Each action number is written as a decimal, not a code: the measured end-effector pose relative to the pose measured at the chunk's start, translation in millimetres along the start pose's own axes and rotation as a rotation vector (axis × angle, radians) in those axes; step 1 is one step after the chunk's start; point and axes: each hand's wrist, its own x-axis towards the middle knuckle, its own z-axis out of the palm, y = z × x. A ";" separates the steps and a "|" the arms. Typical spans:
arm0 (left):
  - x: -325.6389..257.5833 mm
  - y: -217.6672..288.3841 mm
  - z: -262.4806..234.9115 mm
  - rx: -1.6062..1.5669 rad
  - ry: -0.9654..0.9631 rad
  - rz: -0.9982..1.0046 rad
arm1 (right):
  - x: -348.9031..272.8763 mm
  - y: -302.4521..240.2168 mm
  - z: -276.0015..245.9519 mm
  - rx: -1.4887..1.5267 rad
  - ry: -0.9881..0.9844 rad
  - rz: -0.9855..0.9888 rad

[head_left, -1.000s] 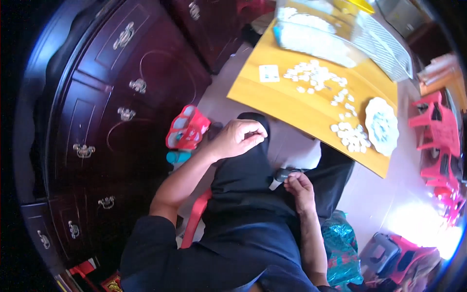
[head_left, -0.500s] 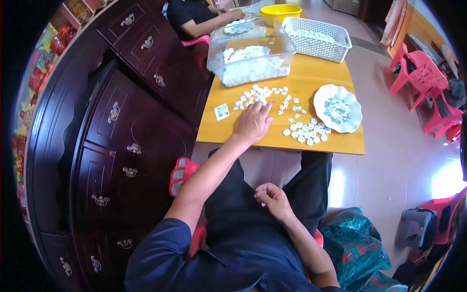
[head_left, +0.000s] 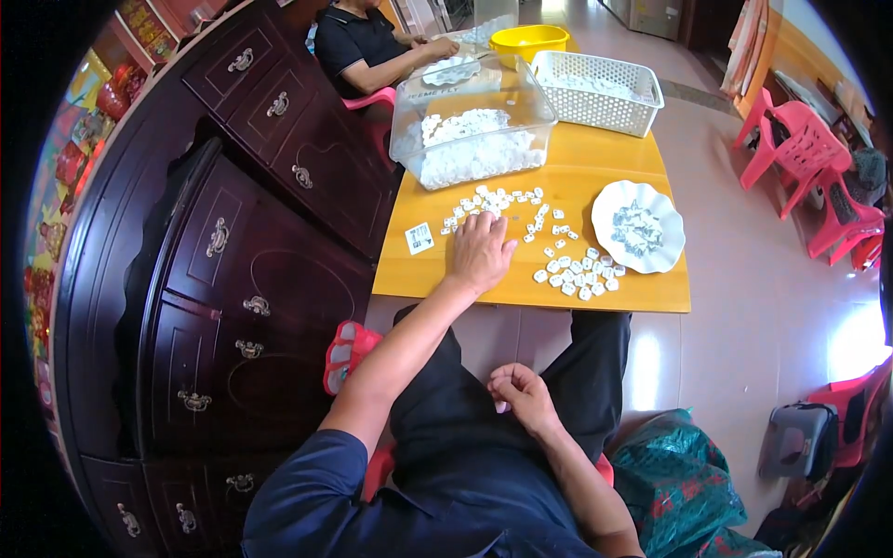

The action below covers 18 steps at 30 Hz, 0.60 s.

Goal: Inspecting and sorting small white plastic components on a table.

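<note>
We judge the small white pieces [head_left: 507, 206] scattered on the yellow table [head_left: 633, 293] light, hard and best pinched by their edges, lying under and just beyond our left hand [head_left: 481, 251] with its fingers loosely spread, while our right hand [head_left: 523, 395] rests curled in the lap, with the clear tub [head_left: 470, 130] farther out and the white plate [head_left: 638, 226] to the right.

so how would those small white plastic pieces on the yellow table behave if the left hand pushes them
The small white plastic pieces look light and flat, so they would probably slide across the smooth yellow table rather than roll. Lying loose and scattered, they would likely spread apart under the left hand, and some near the edge might drop off.
</note>
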 end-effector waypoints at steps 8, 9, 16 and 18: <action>-4.0 1.3 -3.8 0.057 -0.042 0.065 | 1.5 -0.8 -0.3 -0.020 -0.004 0.006; -5.6 0.6 -3.9 0.058 -0.037 0.061 | 0.6 -2.7 0.6 -0.019 -0.001 0.010; -21.7 1.5 -10.2 -0.005 -0.018 0.103 | 0.0 -4.2 -0.9 -0.059 -0.024 0.000; -28.2 3.4 -14.8 -0.047 -0.029 0.097 | 0.2 -1.9 -2.2 -0.039 -0.047 -0.016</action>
